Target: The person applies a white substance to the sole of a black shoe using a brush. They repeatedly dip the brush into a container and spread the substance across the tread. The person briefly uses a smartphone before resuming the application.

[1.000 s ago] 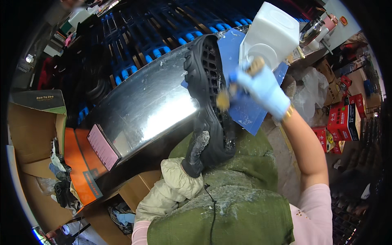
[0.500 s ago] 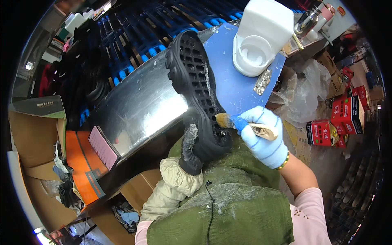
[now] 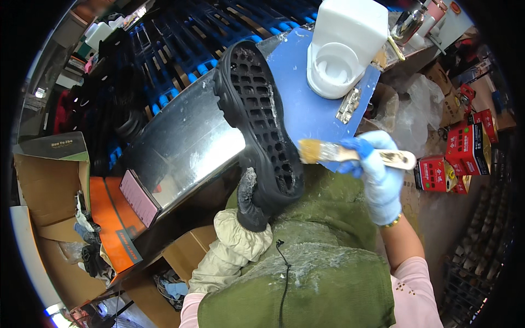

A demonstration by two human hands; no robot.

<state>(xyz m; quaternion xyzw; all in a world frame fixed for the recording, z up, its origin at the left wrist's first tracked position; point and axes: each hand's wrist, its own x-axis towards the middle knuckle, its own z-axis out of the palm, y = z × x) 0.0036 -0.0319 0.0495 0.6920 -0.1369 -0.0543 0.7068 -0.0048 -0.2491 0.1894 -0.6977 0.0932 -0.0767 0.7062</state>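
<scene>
A large black shoe sole [image 3: 257, 117], with a grid of hollows on its upturned face, slants across the metal bench's edge toward my lap. My left hand [image 3: 249, 199], in a dark, crusted glove, grips the sole's near left side; its fingers are partly hidden behind it. In a pale blue glove, my right hand [image 3: 381, 177] is closed around the wooden handle of a paintbrush [image 3: 328, 151]. The brush's yellowish bristles point left, just off the sole's right edge. Whitish wet streaks show along the sole's inner right rim.
A white dispenser bottle [image 3: 350, 33] with a round cup stands on a blue sheet [image 3: 295, 71], beside a crumpled metallic piece [image 3: 348, 105]. Blue rollers [image 3: 188, 76] lie beyond the metal bench top [image 3: 180, 142]. Cardboard boxes are at left; red tins [image 3: 465, 150] at right.
My right hand has drawn the brush up and right, off the sole, and turned its handle level. The sole has shifted slightly left, with my left hand still on it.
</scene>
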